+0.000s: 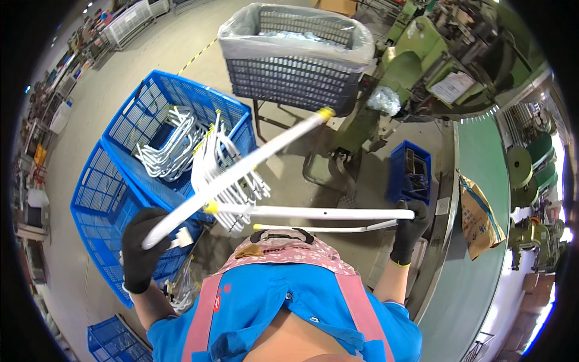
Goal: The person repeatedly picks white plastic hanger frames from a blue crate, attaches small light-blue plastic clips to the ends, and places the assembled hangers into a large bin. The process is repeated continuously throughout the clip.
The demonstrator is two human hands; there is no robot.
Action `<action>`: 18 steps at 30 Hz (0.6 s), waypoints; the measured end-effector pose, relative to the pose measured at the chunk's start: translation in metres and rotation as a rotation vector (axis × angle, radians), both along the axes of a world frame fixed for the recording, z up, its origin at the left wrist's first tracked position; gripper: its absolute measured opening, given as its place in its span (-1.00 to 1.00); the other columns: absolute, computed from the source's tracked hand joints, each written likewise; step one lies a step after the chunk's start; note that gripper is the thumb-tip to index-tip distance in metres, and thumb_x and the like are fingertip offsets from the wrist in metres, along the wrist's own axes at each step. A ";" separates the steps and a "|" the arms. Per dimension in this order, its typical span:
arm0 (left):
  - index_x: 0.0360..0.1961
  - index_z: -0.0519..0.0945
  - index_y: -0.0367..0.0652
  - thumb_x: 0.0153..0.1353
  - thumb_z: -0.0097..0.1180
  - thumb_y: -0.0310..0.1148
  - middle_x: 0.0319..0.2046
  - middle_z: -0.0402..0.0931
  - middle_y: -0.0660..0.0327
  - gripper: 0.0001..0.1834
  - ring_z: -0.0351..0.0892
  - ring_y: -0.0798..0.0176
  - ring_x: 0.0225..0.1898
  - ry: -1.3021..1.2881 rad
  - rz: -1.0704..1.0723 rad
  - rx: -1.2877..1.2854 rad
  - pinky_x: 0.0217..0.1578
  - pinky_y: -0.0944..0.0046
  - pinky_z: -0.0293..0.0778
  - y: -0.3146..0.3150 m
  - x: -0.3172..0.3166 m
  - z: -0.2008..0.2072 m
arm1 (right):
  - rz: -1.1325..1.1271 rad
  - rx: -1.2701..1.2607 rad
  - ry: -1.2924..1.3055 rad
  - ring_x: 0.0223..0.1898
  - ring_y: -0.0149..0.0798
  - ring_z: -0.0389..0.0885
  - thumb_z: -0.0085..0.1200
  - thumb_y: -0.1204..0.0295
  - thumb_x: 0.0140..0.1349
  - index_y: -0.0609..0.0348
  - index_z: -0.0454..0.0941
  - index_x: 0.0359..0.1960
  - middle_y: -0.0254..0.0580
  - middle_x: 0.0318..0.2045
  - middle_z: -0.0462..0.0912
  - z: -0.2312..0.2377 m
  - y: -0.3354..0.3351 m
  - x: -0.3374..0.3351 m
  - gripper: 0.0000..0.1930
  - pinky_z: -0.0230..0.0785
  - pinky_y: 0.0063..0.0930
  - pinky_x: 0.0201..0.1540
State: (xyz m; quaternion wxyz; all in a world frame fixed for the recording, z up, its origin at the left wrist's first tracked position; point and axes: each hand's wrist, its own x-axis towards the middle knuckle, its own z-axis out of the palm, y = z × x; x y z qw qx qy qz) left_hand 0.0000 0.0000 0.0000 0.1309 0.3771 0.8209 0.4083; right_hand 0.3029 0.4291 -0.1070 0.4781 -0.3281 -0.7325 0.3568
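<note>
My left hand (143, 247), in a black glove, is closed around the bent end of a white tube (253, 161). This tube slants up and to the right across the view and ends in a yellow tip. On the right, my right hand (410, 229), also in a black glove, grips the bend of a second white tube (295, 212). That one runs level toward the left, with a small hole along it and a yellow tip near the first tube. Below it, a thinner-looking white length (319, 229) also leads to my right hand. Whether the tubes touch, I cannot tell.
At left, a blue crate (123, 117) holds several bent white tubes (175, 148), partly over another blue crate (90, 199). A lined dark basket (283, 78) stands ahead, beside a green machine (416, 42). To the right are a small blue bin (398, 163), a green bench (482, 145) and a brown sack (479, 217).
</note>
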 end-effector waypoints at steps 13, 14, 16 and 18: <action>-0.20 0.62 -0.24 -0.17 0.26 -0.59 -0.21 0.60 0.08 -0.62 0.63 0.13 -0.21 -0.388 -0.567 -0.007 -0.18 0.27 0.51 0.260 0.026 -0.030 | -0.234 0.505 -0.615 -0.37 -0.12 0.50 0.25 0.40 -0.14 0.00 0.51 -0.53 -0.23 -0.50 0.47 0.000 0.056 0.068 -0.85 0.32 -0.23 -0.29; -0.20 0.63 -0.25 -0.17 0.27 -0.58 -0.21 0.61 0.08 -0.62 0.63 0.12 -0.22 -0.346 -0.621 0.009 -0.19 0.26 0.52 0.276 0.023 -0.031 | -0.179 0.466 -0.649 -0.19 -0.13 0.47 0.25 0.36 -0.17 -0.09 0.54 -0.50 -0.28 -0.36 0.47 0.003 0.054 0.068 -0.84 0.29 -0.14 -0.11; -0.22 0.63 -0.25 -0.15 0.28 -0.55 -0.22 0.62 0.07 -0.65 0.64 0.10 -0.23 -0.171 -0.792 0.057 -0.22 0.25 0.52 0.310 0.007 -0.035 | -0.216 0.615 -0.685 -0.06 -0.11 0.42 0.25 0.36 -0.14 -0.13 0.57 -0.46 -0.28 -0.22 0.47 0.006 0.053 0.059 -0.84 0.24 -0.09 0.00; -0.20 0.65 -0.21 -0.12 0.26 -0.53 -0.21 0.62 0.05 -0.65 0.64 0.09 -0.22 -0.259 -0.875 0.040 -0.22 0.24 0.52 0.336 -0.010 -0.041 | -0.223 0.792 -0.743 0.12 -0.04 0.31 0.27 0.35 -0.22 -0.13 0.57 -0.52 -0.25 -0.01 0.43 0.007 0.060 0.044 -0.83 0.17 0.01 0.12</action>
